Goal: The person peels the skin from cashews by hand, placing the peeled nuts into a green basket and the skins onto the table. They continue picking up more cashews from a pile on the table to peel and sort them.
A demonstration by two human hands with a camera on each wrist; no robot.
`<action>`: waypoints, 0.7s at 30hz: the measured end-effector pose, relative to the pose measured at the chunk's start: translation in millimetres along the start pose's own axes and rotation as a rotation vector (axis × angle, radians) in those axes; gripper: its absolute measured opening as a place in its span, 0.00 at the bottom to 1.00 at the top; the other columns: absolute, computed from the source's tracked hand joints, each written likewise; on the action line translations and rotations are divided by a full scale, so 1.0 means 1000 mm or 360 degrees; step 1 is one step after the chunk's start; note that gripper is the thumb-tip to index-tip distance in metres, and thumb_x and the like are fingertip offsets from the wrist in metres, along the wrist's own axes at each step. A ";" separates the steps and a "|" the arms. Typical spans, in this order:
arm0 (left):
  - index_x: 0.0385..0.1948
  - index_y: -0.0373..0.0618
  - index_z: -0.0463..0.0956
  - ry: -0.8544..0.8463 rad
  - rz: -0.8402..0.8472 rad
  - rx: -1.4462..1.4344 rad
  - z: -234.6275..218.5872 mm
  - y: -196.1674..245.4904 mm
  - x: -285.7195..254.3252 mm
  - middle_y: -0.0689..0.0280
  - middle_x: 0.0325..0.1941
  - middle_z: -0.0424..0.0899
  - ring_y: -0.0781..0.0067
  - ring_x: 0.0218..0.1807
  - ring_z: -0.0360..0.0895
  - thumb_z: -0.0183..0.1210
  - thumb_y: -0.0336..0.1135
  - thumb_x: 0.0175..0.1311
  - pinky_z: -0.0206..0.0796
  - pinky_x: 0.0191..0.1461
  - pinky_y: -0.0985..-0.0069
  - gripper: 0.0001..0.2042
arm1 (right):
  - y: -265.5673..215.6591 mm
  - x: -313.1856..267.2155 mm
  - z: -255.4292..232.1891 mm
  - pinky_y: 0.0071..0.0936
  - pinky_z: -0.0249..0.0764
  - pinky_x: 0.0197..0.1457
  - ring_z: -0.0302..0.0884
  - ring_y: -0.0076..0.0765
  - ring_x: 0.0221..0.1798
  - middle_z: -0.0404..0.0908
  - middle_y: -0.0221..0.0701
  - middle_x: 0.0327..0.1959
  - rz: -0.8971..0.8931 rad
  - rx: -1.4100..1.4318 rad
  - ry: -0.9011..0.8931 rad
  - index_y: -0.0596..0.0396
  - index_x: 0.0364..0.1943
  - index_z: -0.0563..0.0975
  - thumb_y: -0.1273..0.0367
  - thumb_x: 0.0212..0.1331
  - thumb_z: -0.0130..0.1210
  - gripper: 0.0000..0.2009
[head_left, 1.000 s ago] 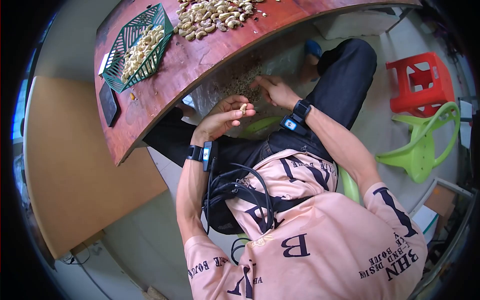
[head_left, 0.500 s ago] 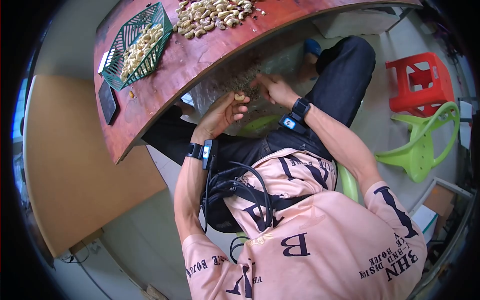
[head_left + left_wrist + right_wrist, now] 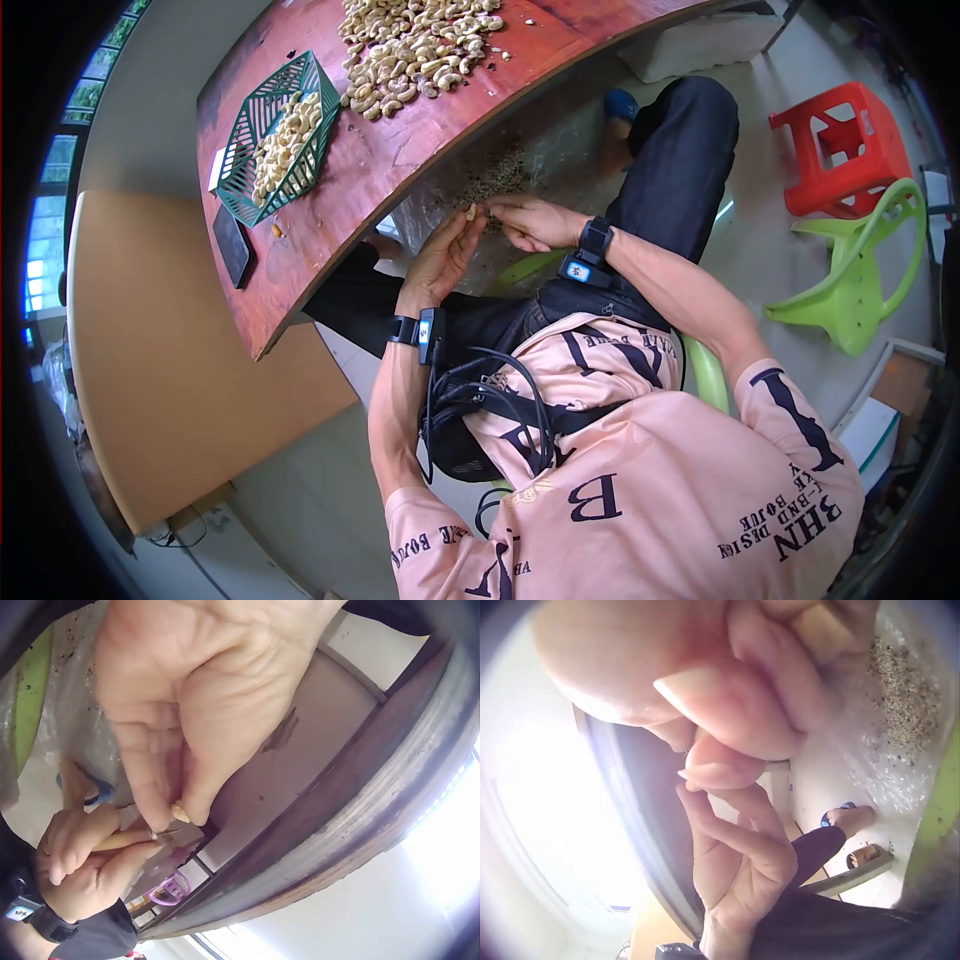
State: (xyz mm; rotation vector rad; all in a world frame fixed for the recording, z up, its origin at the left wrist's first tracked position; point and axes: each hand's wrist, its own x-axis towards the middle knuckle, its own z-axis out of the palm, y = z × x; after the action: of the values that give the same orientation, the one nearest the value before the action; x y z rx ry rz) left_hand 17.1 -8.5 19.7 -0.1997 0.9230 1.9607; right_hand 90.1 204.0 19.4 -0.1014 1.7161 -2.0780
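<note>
left hand (image 3: 443, 260) pinching small pale curved cashew nut (image 3: 471, 212) in thumb and fingertips, right hand (image 3: 537, 223) gripping slim wooden-handled tool (image 3: 124, 840), thin metal tip near nut.

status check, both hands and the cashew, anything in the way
Left hand pinching cashew. Right hand gripping wooden-handled tool, thin tip close to cashew. No obstruction seen between hands.

The far table (image 3: 375, 165) had reddish, patchily worn wood with a soft sheen; the cashews (image 3: 415, 50) looked matt. The basket (image 3: 240, 150) was slatted plastic. At right, the stool (image 3: 850, 145) and chair (image 3: 845, 290) were smooth plastic. The sheet (image 3: 896, 776) was crinkled, glossy plastic; the shirt (image 3: 640, 460) and trousers (image 3: 680, 150) were cloth.
</note>
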 end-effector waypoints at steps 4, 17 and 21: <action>0.50 0.42 0.74 -0.0011 -0.0004 0.0086 -0.003 -0.003 0.002 0.65 0.50 0.81 0.71 0.52 0.80 0.58 0.33 0.65 0.77 0.48 0.84 0.13 | -0.002 -0.003 0.004 0.15 0.55 0.15 0.57 0.15 0.09 0.68 0.24 0.13 0.0000 -0.0020 -0.0035 0.53 0.59 0.66 0.54 0.73 0.31 0.22; 0.48 0.42 0.75 0.0042 -0.0116 -0.0029 -0.012 -0.009 0.009 0.65 0.48 0.82 0.70 0.51 0.80 0.57 0.34 0.66 0.77 0.49 0.82 0.12 | 0.007 0.002 0.004 0.16 0.57 0.17 0.59 0.16 0.11 0.69 0.26 0.14 -0.0031 -0.0025 0.0012 0.53 0.63 0.64 0.57 0.73 0.36 0.22; 0.47 0.42 0.75 0.0119 -0.0115 -0.0038 -0.012 -0.009 0.009 0.65 0.48 0.82 0.71 0.50 0.81 0.58 0.34 0.65 0.77 0.48 0.82 0.12 | 0.012 0.005 0.004 0.14 0.58 0.18 0.61 0.15 0.14 0.74 0.26 0.18 -0.0013 0.0012 0.0044 0.48 0.68 0.61 0.59 0.72 0.40 0.23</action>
State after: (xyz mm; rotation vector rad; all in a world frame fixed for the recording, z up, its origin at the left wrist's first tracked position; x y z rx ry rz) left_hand 17.1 -8.0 2.1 -0.3176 0.9283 1.9090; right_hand 90.3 196.9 8.2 -0.0780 1.7262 -2.1008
